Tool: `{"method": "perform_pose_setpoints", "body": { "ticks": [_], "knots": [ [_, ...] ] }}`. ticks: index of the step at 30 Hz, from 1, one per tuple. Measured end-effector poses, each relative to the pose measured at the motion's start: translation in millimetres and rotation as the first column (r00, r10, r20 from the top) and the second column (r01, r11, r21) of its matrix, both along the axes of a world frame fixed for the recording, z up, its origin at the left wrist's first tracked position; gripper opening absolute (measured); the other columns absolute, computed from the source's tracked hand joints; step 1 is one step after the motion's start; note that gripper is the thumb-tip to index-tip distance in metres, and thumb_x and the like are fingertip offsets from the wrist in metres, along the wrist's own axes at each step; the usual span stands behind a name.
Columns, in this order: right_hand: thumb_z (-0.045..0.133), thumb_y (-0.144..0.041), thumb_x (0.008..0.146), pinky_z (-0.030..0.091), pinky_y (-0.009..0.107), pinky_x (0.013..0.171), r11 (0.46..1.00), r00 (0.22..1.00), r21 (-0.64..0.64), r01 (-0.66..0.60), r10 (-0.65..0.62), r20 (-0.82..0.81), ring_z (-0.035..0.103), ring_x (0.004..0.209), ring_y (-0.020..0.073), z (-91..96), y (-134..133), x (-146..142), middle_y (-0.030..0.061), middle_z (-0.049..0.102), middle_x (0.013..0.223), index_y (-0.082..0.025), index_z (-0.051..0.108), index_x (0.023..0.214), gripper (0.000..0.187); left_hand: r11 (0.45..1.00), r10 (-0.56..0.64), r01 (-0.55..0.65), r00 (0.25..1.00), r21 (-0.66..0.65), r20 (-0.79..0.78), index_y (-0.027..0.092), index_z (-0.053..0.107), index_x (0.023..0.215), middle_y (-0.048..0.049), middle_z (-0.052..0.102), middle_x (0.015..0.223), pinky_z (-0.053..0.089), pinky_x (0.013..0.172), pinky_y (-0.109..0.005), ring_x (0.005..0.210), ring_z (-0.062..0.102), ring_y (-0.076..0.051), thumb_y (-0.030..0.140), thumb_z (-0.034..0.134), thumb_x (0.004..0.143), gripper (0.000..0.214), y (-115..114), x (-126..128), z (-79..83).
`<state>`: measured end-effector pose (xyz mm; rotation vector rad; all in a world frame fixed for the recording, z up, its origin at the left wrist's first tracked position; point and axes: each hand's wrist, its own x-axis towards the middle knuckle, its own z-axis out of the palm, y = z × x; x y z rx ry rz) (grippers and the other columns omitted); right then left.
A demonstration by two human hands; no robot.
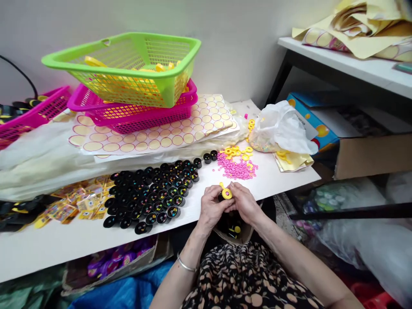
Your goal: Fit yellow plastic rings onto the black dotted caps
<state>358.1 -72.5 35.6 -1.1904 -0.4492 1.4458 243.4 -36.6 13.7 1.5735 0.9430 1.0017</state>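
Observation:
Just off the table's front edge, my left hand (pixel 210 206) is closed around a small black cup, mostly hidden by the fingers. On top of the cup is a yellow ring-shaped piece (pixel 227 194) with a short tab and a pink centre. My right hand (pixel 243 202) pinches the same yellow piece and cup from the right side. Beyond the hands lie a spread of small pink discs (pixel 236 168) and loose yellow ring pieces (pixel 234 151). To the left stand rows of black cups (pixel 151 195) with coloured bits inside. Below my hands is a box with black-and-yellow pieces (pixel 234 231).
A green basket (pixel 180 77) of yellow parts is stacked on a pink basket (pixel 141 120), over sheets of round stickers (pixel 167 139). Small printed packets (pixel 77 204) lie at left. A plastic bag (pixel 277 126) and an opened carton (pixel 370 156) are at right, under a shelf (pixel 350 64).

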Motion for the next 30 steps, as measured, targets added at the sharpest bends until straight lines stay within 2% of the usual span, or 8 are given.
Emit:
{"method": "perform_pose_setpoints", "body": {
  "ticks": [4, 6, 9, 11, 15, 17, 24, 30],
  "knots": [
    [0.057, -0.056, 0.073, 0.025, 0.016, 0.028, 0.999, 0.988, -0.026, -0.046, 0.049, 0.149, 0.038, 0.033, 0.0047, -1.9, -2.3, 14.3, -0.0047, 0.047, 0.047, -0.015, 0.050, 0.066, 0.042, 0.981, -0.192, 0.192, 0.976, 0.006, 0.104, 0.020, 0.070, 0.089, -0.0059, 0.060, 0.088, 0.039, 0.091, -0.038, 0.096, 0.050, -0.021, 0.031, 0.081, 0.055, 0.038, -3.7, -5.1, 7.0],
    [0.059, -0.056, 0.073, 0.026, 0.016, 0.031, 0.986, 0.980, -0.022, -0.167, 0.169, 0.108, 0.039, 0.035, 0.0046, -3.6, -1.0, 23.2, -0.0038, 0.048, 0.047, -0.014, 0.053, 0.066, 0.043, 0.956, -0.291, 0.295, 0.949, -0.010, 0.122, 0.019, 0.070, 0.092, -0.0080, 0.060, 0.097, 0.035, 0.097, -0.041, 0.106, 0.047, -0.023, 0.031, 0.080, 0.056, 0.039, -4.2, -10.0, 11.5],
    [0.060, -0.056, 0.073, 0.043, 0.019, 0.045, 0.913, 0.905, 0.038, -0.406, 0.408, -0.119, 0.053, 0.051, 0.0084, -5.5, -1.1, 35.9, 0.0008, 0.059, 0.063, -0.013, 0.058, 0.078, 0.043, 0.925, -0.378, 0.380, 0.922, -0.021, 0.081, 0.020, 0.069, 0.095, -0.0087, 0.060, 0.102, 0.031, 0.102, -0.043, 0.117, 0.040, -0.025, 0.031, 0.078, 0.060, 0.038, -4.6, -16.9, 18.3],
    [0.066, -0.049, 0.070, 0.046, 0.021, 0.052, 0.849, 0.821, 0.108, -0.518, 0.529, -0.215, 0.056, 0.059, 0.0095, -7.5, -2.4, 43.2, 0.0014, 0.061, 0.071, -0.012, 0.059, 0.084, 0.040, 0.900, -0.436, 0.436, 0.900, -0.008, 0.016, 0.021, 0.068, 0.098, -0.0076, 0.062, 0.099, 0.029, 0.103, -0.043, 0.119, 0.038, -0.025, 0.030, 0.075, 0.064, 0.037, -5.7, -19.2, 22.6],
    [0.079, -0.022, 0.057, 0.045, 0.019, 0.058, 0.727, 0.701, 0.171, -0.666, 0.687, -0.191, 0.057, 0.064, 0.0089, -12.5, -3.9, 53.1, 0.0004, 0.062, 0.075, -0.011, 0.059, 0.088, 0.038, 0.840, -0.534, 0.541, 0.836, 0.032, -0.123, 0.021, 0.068, 0.099, -0.0061, 0.064, 0.095, 0.028, 0.104, -0.042, 0.117, 0.040, -0.024, 0.028, 0.072, 0.068, 0.031, -9.2, -16.4, 30.2],
    [0.081, -0.014, 0.048, 0.045, 0.020, 0.062, 0.701, 0.680, 0.178, -0.691, 0.714, -0.168, 0.058, 0.070, 0.0101, -13.0, -3.8, 55.5, 0.0009, 0.063, 0.080, -0.010, 0.059, 0.087, 0.045, 0.824, -0.548, 0.563, 0.821, 0.067, -0.161, 0.020, 0.068, 0.097, -0.0059, 0.065, 0.098, 0.028, 0.104, -0.042, 0.114, 0.042, -0.024, 0.029, 0.071, 0.069, 0.029, -10.8, -13.1, 32.6],
    [0.080, -0.009, 0.039, 0.045, 0.022, 0.069, 0.690, 0.693, 0.159, -0.706, 0.719, -0.041, 0.059, 0.078, 0.0120, -7.1, -6.8, 59.6, 0.0002, 0.064, 0.087, -0.012, 0.059, 0.090, 0.055, 0.797, -0.505, 0.575, 0.803, 0.186, -0.317, 0.022, 0.067, 0.099, -0.0044, 0.066, 0.100, 0.026, 0.105, -0.043, 0.117, 0.039, -0.025, 0.031, 0.070, 0.069, 0.031, -14.0, -7.6, 33.3],
    [0.081, -0.015, 0.042, 0.040, 0.018, 0.055, 0.772, 0.792, 0.200, -0.603, 0.609, 0.036, 0.052, 0.061, 0.0077, -20.0, -20.4, 52.2, -0.0046, 0.058, 0.070, -0.013, 0.058, 0.084, 0.048, 0.753, -0.516, 0.621, 0.761, 0.215, -0.393, 0.022, 0.068, 0.094, -0.0047, 0.066, 0.097, 0.026, 0.104, -0.046, 0.119, 0.038, -0.027, 0.028, 0.066, 0.073, 0.022, -13.8, -8.6, 31.6]
  ]
}}
